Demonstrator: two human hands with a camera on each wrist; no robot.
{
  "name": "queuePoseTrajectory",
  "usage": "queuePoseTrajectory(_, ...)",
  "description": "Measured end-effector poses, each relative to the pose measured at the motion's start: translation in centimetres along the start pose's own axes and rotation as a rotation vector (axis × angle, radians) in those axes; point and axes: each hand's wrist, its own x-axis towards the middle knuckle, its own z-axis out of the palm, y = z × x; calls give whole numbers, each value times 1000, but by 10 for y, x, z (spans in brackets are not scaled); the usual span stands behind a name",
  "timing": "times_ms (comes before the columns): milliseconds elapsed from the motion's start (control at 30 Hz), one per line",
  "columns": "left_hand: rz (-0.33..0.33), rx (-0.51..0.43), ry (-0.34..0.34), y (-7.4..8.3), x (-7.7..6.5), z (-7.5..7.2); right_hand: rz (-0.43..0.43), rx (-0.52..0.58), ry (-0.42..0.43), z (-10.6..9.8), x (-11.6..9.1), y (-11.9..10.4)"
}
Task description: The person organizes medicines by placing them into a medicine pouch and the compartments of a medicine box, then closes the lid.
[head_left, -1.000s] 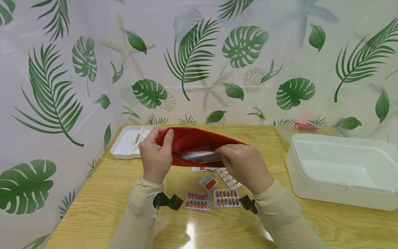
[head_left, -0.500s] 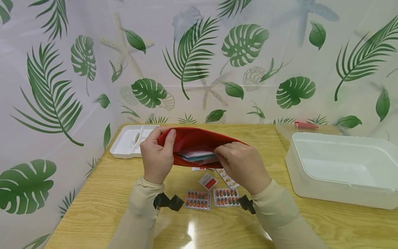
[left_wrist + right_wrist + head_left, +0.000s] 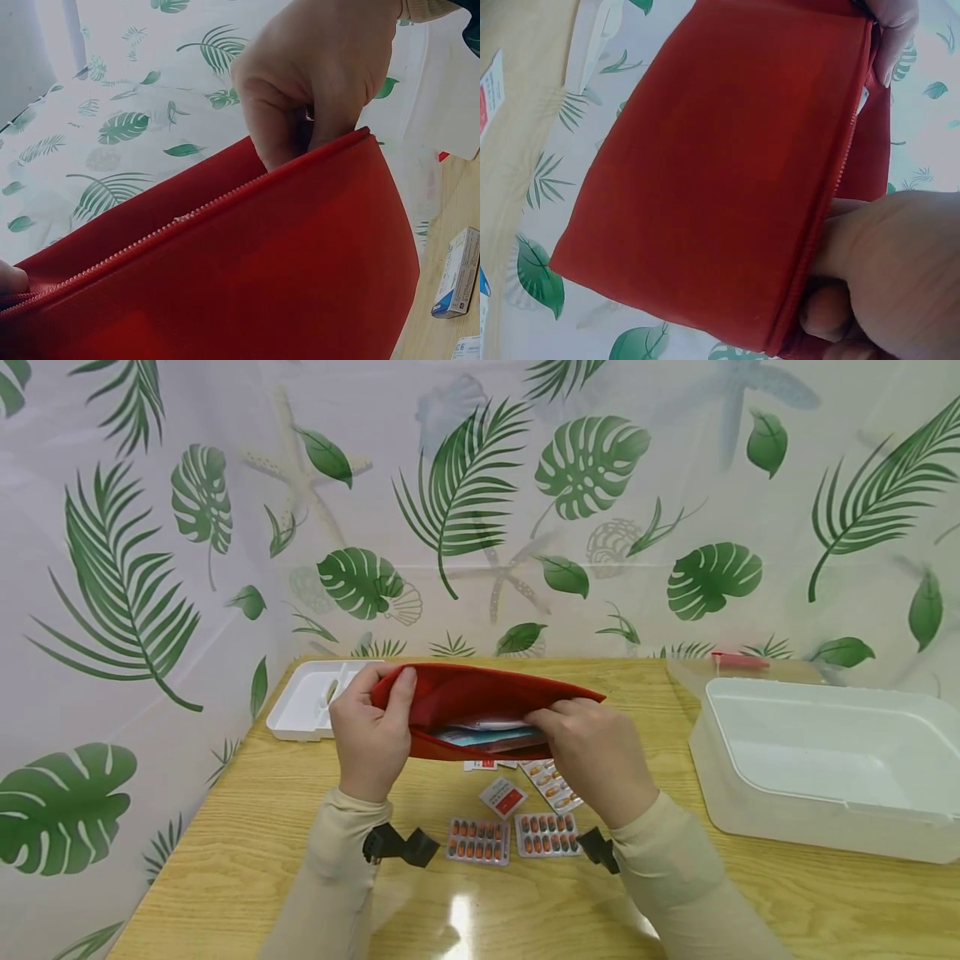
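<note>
A red zippered pouch (image 3: 495, 687) hangs above the table with its mouth open toward me. My left hand (image 3: 367, 735) grips its left end, thumb over the rim. My right hand (image 3: 600, 760) dips into the mouth at the right end; in the left wrist view its thumb and fingers go in behind the zip (image 3: 180, 219). Their tips are hidden, so what they hold does not show. Inside lie flat white and blue packets (image 3: 487, 737). Under the pouch are capsule blister packs (image 3: 477, 842) and a red-and-white sachet (image 3: 503, 797).
A white bin (image 3: 787, 810) stands at the right, with a red strip (image 3: 741, 661) behind it. At the back left sits a shallow white tray (image 3: 300, 702), partly behind the left hand. A small box (image 3: 456, 274) lies on the table in the left wrist view.
The right hand works slightly about inside the pouch, and the packets shift so that more blue shows. The left hand keeps its grip; the pouch hardly moves.
</note>
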Motion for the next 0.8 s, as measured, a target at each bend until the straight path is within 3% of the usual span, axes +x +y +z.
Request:
queuePoseTrajectory(300,7,14,-11,-1,0,-1,-50,37,-7,4,1,-4)
queuePoseTrajectory(533,-70,33,39,-10,6,-7,-51,125,-6,-4,1,0)
queuePoseTrajectory(800,-188,29,79,-12,9,-13,-11,241,192,-18,0,20)
